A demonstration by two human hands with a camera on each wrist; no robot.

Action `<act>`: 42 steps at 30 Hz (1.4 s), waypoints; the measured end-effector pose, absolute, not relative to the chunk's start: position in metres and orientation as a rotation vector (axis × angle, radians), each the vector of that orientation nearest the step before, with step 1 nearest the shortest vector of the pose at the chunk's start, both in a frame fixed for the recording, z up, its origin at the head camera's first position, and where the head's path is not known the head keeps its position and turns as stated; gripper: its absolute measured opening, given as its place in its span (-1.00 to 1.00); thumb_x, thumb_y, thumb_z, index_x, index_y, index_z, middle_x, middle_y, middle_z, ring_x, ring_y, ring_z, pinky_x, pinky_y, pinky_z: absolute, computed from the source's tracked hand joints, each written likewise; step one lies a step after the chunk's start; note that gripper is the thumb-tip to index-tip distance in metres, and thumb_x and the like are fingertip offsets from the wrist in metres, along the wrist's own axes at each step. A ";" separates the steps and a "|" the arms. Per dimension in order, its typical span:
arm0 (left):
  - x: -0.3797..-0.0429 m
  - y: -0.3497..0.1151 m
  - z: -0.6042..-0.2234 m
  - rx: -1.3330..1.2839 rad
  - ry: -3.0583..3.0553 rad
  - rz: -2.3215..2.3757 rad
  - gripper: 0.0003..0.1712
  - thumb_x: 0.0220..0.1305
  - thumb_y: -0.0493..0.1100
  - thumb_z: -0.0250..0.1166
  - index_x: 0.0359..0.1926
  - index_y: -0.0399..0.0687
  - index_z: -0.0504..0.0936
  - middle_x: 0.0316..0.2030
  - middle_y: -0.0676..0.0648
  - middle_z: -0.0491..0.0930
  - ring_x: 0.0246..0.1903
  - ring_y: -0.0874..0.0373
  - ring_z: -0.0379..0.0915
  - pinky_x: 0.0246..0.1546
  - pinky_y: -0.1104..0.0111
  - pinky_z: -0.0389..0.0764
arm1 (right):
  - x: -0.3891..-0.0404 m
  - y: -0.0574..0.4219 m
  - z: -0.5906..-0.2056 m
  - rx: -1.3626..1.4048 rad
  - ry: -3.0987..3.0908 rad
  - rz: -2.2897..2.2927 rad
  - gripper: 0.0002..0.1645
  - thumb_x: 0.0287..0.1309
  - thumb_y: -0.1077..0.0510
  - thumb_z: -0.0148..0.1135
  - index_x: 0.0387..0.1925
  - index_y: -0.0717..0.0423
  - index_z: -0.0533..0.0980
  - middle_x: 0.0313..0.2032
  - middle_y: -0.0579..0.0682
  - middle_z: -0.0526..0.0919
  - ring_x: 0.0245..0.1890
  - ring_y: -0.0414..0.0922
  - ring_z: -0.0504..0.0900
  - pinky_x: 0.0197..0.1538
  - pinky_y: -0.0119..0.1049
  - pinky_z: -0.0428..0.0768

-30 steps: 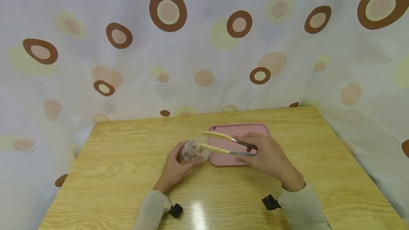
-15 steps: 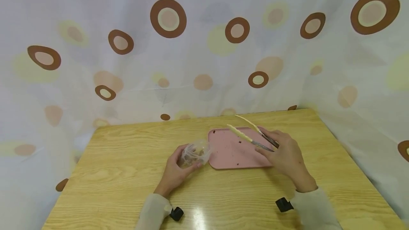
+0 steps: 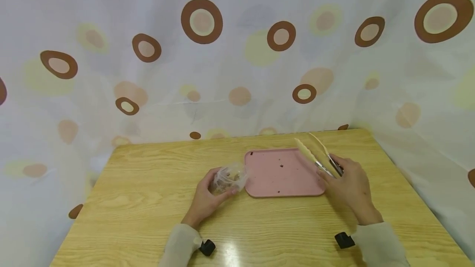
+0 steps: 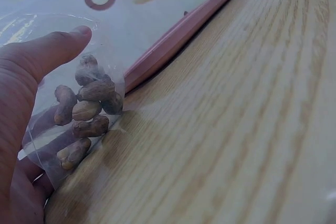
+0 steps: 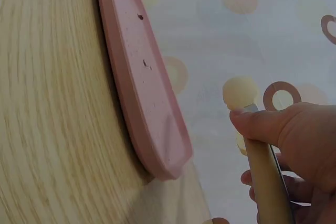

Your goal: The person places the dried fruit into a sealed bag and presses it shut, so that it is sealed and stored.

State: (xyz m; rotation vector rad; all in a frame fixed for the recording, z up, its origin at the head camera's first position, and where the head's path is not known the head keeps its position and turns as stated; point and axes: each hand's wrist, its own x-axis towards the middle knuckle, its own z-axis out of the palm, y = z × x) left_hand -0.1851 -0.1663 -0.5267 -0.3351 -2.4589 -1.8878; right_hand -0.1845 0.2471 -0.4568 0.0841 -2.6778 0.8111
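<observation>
A clear plastic bag point(image 3: 231, 176) stands on the table left of the pink tray point(image 3: 265, 180), and my left hand point(image 3: 205, 197) grips it round the side. Several unshelled peanuts point(image 4: 97, 90) lie inside, seen through the plastic in the left wrist view. My right hand point(image 3: 350, 184) holds a pair of tongs point(image 3: 306, 150) above the tray's right end. The tongs have cream-coloured tips and metal handles. Their arms are spread with nothing between them, pointing up and away to the back left. In the right wrist view the thumb presses along one handle point(image 5: 268, 182).
Small dark crumbs point(image 3: 281, 166) are scattered over the tray. The wooden table point(image 3: 148, 188) meets a white curtain point(image 3: 237, 65) with brown and yellow circles at the back and sides.
My right hand has carried the tongs from beside the bag rightward across the tray, and their tips have swung to point away. My left hand stays on the bag of peanuts.
</observation>
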 end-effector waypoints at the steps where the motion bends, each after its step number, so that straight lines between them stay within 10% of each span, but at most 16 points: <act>1: -0.185 -0.166 -0.527 -0.336 -2.462 -1.887 -0.22 0.22 -0.06 0.68 0.42 0.28 0.57 0.29 0.06 0.68 0.22 0.16 0.56 0.35 0.36 0.47 | -0.185 0.250 -0.459 0.068 -2.687 0.808 -0.18 0.23 0.01 0.64 0.36 0.40 0.57 -0.07 0.45 0.75 -0.29 0.14 0.65 -0.31 -0.16 0.45; 8: -0.185 -0.166 -0.526 -0.332 -2.468 -1.878 -0.21 0.22 -0.06 0.69 0.43 0.27 0.57 0.28 0.08 0.68 0.22 0.18 0.56 0.35 0.34 0.48 | -0.184 0.265 -0.476 -0.034 -2.759 0.843 -0.08 0.35 -0.16 0.52 0.43 0.44 0.49 0.01 0.48 0.71 -0.21 0.17 0.64 -0.28 -0.16 0.46; 18: -0.186 -0.166 -0.528 -0.340 -2.473 -1.892 -0.23 0.25 -0.06 0.67 0.43 0.26 0.57 0.28 0.04 0.68 0.20 0.17 0.56 0.34 0.35 0.49 | -0.187 0.281 -0.492 -0.036 -2.767 0.809 -0.13 0.37 -0.05 0.51 0.38 0.55 0.46 0.17 0.66 0.60 0.09 0.57 0.63 0.01 0.40 0.61; 42: -0.185 -0.167 -0.524 -0.350 -2.459 -1.894 -0.23 0.24 -0.08 0.67 0.42 0.27 0.57 0.25 0.01 0.69 0.15 0.16 0.58 0.29 0.37 0.52 | -0.188 0.276 -0.495 -0.324 -3.006 0.730 0.26 0.35 -0.33 0.43 0.50 0.64 0.18 0.22 0.69 0.26 0.16 0.56 0.28 0.03 0.40 0.48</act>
